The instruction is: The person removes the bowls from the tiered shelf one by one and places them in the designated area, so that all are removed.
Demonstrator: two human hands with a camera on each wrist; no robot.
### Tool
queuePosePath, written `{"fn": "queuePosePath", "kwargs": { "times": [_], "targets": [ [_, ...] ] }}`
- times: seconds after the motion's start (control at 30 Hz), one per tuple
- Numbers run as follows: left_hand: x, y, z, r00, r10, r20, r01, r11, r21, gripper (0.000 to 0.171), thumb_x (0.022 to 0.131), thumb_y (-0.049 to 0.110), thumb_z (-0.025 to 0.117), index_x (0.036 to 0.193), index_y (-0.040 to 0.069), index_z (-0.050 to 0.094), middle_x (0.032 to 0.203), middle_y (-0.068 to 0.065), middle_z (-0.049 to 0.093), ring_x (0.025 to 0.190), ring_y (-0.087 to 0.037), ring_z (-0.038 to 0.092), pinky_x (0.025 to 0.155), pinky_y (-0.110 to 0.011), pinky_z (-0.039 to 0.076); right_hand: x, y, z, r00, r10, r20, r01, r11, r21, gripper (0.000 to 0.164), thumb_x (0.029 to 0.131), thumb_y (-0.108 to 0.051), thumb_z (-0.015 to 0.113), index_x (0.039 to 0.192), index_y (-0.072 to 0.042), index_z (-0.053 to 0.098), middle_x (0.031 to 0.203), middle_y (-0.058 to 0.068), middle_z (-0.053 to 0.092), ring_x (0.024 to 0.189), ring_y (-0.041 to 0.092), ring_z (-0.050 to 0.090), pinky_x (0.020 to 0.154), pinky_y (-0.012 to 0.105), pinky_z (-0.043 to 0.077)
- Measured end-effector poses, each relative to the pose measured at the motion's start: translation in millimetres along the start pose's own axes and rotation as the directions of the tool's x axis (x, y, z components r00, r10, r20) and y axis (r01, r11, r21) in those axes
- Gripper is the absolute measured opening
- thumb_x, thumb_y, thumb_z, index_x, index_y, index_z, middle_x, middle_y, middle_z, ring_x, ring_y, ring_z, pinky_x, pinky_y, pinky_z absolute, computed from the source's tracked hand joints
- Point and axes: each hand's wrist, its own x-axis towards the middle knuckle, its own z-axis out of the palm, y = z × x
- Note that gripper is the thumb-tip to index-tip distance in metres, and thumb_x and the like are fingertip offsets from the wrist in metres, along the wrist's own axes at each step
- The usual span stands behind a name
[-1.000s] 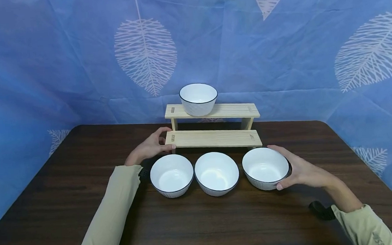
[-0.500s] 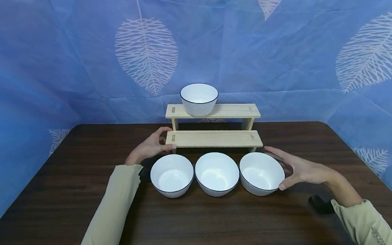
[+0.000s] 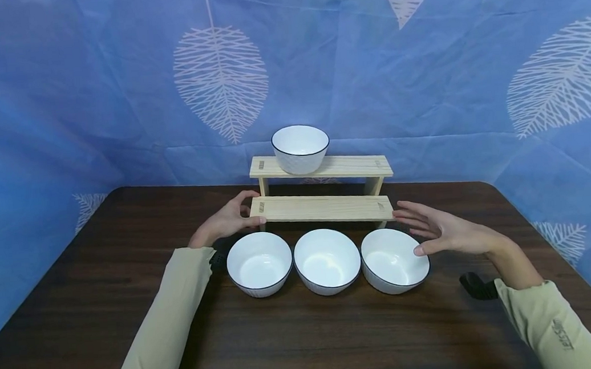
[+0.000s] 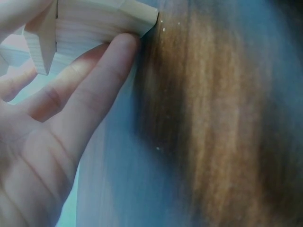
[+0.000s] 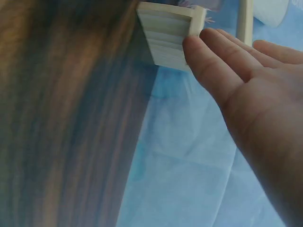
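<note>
My left hand holds the left end of the lower wooden shelf, thumb at its front edge and fingers behind. In the left wrist view a fingertip lies along the pale wood. My right hand has its fingers spread, with fingertips right at the shelf's right end; the thumb overlaps the rim of the right bowl. In the right wrist view the straight fingers reach the shelf's end. A middle bowl and a left bowl complete the front row, all white with dark rims.
Behind the lower shelf stands a higher wooden shelf bearing another white bowl. All of this rests on a dark wood table. A blue leaf-patterned cloth hangs behind and at the sides.
The right bowl moved left and toward me, close beside the middle bowl. My right hand then let go of it and moved up to the lower shelf's right end. My left hand stays put.
</note>
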Motion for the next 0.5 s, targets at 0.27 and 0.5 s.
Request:
{"fn": "queuePosePath", "kwargs": {
  "times": [0.27, 0.5],
  "targets": [
    [-0.6, -0.7, 0.9, 1.0, 0.001, 0.0, -0.001, 1.0, -0.008, 0.074, 0.102, 0.015, 0.073, 0.162, 0.004, 0.031, 0.11, -0.024, 0.064, 0.088, -0.02, 0.068, 0.093, -0.041, 0.061, 10.9, -17.5, -3.7, 0.998, 0.028, -0.058, -0.03, 0.999, -0.041, 0.099, 0.098, -0.003, 0.072, 0.168, 0.006, 0.003, 0.171, 0.042, 0.014, 0.128, -0.028, 0.044, 0.106, 0.006, 0.045],
    [-1.1, 0.2, 0.1, 1.0, 0.0, 0.003, 0.0, 1.0, -0.01, 0.074, 0.102, 0.015, 0.072, 0.162, 0.004, 0.031, 0.113, -0.026, 0.064, 0.09, -0.021, 0.069, 0.097, -0.044, 0.061, 26.5, -31.2, -9.4, 0.997, 0.005, -0.081, -0.008, 0.999, -0.048, 0.096, 0.099, -0.001, 0.069, 0.168, 0.007, 0.002, 0.172, 0.04, 0.012, 0.152, 0.001, 0.045, 0.109, 0.008, 0.045]
  ]
}}
